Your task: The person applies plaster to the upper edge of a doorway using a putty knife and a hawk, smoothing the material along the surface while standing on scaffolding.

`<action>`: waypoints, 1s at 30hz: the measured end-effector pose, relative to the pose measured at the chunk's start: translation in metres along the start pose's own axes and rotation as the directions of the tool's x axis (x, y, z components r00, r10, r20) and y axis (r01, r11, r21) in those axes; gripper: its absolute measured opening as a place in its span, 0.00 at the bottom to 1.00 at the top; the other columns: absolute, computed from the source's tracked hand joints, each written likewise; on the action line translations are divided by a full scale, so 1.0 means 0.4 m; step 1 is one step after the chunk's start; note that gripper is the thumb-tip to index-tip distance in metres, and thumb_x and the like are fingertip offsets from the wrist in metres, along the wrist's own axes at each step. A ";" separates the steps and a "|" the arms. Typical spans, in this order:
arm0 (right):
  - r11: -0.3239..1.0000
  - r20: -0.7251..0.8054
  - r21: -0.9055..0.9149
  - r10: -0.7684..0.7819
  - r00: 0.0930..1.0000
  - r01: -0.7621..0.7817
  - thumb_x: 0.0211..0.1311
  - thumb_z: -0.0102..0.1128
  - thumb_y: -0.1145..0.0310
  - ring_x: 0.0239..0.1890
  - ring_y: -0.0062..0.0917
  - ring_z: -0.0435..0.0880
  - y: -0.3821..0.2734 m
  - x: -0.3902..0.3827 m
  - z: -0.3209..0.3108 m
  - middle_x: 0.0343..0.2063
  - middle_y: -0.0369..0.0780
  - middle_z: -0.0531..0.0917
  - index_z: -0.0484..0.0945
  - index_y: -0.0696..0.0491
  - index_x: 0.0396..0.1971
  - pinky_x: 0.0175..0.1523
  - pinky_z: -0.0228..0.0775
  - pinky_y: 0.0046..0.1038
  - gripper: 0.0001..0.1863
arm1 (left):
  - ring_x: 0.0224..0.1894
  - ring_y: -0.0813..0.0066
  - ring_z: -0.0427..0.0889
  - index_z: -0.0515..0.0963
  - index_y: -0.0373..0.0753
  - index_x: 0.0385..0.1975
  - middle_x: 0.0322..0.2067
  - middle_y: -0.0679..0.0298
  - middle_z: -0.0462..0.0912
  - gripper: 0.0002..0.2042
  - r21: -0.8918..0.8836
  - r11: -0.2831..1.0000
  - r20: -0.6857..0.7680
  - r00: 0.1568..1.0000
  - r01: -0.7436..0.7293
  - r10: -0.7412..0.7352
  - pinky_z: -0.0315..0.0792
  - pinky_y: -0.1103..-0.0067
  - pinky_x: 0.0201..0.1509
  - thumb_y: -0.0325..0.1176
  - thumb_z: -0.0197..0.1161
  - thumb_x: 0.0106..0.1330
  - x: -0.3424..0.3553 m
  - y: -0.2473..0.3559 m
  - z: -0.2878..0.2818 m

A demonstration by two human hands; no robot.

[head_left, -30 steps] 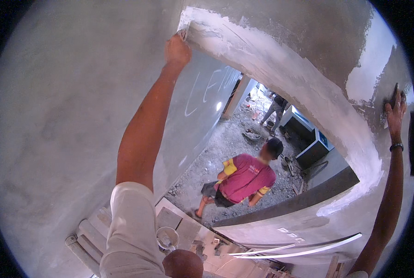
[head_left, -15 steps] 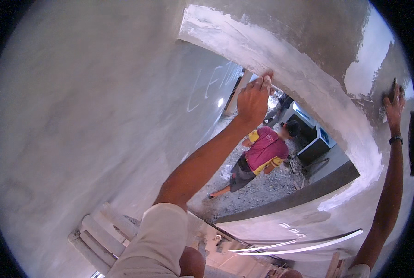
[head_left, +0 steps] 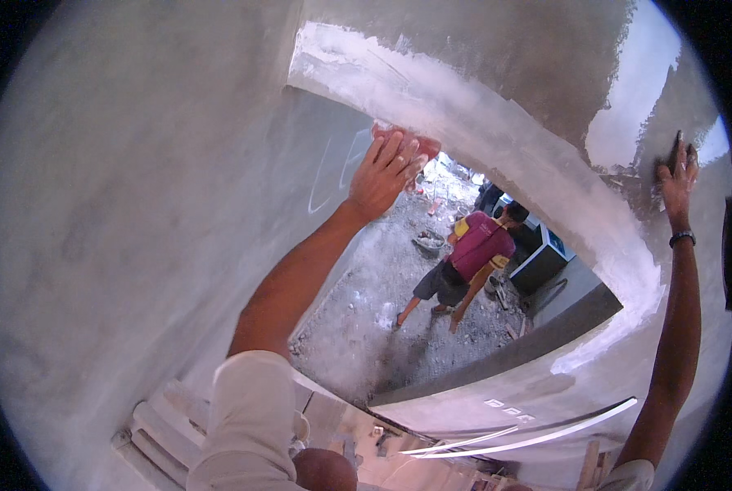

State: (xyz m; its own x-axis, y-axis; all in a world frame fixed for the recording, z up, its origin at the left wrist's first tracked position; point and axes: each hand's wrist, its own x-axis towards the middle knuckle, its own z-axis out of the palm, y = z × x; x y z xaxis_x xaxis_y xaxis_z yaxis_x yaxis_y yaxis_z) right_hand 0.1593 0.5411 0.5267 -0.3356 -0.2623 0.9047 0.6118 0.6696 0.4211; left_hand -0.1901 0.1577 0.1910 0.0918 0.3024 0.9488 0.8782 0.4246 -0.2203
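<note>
My left hand is closed over a flat piece of red sandpaper. It presses the sandpaper to the lower edge of a white plastered band above the wall opening. White dust marks the fingers. On the far right, my right hand, with a dark bracelet at the wrist, rests spread against the grey wall. A white patch of plaster lies to its upper left.
Through the opening, a person in a maroon and yellow shirt stands on rubble-strewn ground. Dark cabinets stand beyond. Below are long white strips, wall sockets and wooden poles at lower left.
My left hand has slid left along the band's lower edge, and the sandpaper shows more. My right hand stays on the wall. Behind the opening, the person has turned and lowered an arm.
</note>
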 end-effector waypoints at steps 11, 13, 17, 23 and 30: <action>0.999 -0.005 -0.020 -0.033 0.999 0.033 0.55 0.53 0.59 0.68 0.44 0.45 0.006 -0.004 0.012 0.65 0.51 0.50 0.50 0.34 0.67 0.69 0.39 0.44 0.38 | 0.41 0.54 0.80 0.75 0.35 0.46 0.38 0.46 0.80 0.16 0.039 0.722 -0.024 0.723 0.691 -0.690 0.73 0.65 0.45 0.30 0.55 0.57 0.118 -0.296 -0.095; 0.999 -0.004 -0.022 -0.039 0.999 0.039 0.54 0.53 0.58 0.68 0.46 0.46 -0.018 -0.003 0.004 0.65 0.53 0.49 0.50 0.33 0.66 0.68 0.41 0.44 0.38 | 0.42 0.54 0.80 0.76 0.36 0.45 0.39 0.45 0.79 0.16 0.163 0.653 0.061 0.653 0.740 -0.755 0.73 0.65 0.46 0.30 0.56 0.55 0.180 -0.221 -0.071; 1.000 0.000 -0.016 -0.014 1.000 0.014 0.54 0.54 0.56 0.67 0.47 0.47 0.019 -0.002 0.002 0.65 0.53 0.49 0.51 0.33 0.66 0.68 0.42 0.44 0.38 | 0.42 0.56 0.80 0.77 0.40 0.45 0.41 0.51 0.80 0.16 0.215 0.580 0.323 0.503 0.786 -0.802 0.74 0.68 0.45 0.30 0.56 0.55 0.265 0.032 -0.028; 0.999 -0.017 0.007 -0.043 0.999 0.043 0.54 0.55 0.57 0.67 0.46 0.47 0.016 0.004 0.004 0.65 0.51 0.49 0.51 0.32 0.66 0.69 0.41 0.43 0.38 | 0.50 0.56 0.75 0.72 0.38 0.50 0.51 0.48 0.72 0.18 0.041 0.846 0.005 0.847 0.531 -0.532 0.72 0.65 0.49 0.28 0.54 0.58 0.243 0.358 0.053; 1.000 -0.012 0.003 -0.015 1.000 0.015 0.54 0.54 0.58 0.68 0.42 0.45 0.018 -0.003 0.024 0.66 0.48 0.48 0.51 0.33 0.66 0.70 0.41 0.42 0.38 | 0.54 0.56 0.72 0.70 0.44 0.56 0.53 0.51 0.72 0.21 -0.183 0.900 0.035 0.918 0.395 -0.396 0.65 0.61 0.57 0.31 0.53 0.61 0.137 0.473 0.044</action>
State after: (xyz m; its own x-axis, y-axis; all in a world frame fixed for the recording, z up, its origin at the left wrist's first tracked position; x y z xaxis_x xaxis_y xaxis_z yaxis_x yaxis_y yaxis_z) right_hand 0.1573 0.5528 0.5278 -0.3363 -0.2805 0.8990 0.6044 0.6678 0.4344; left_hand -0.0272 0.2695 0.1975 -0.2797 0.1388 0.9500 0.9126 0.3458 0.2182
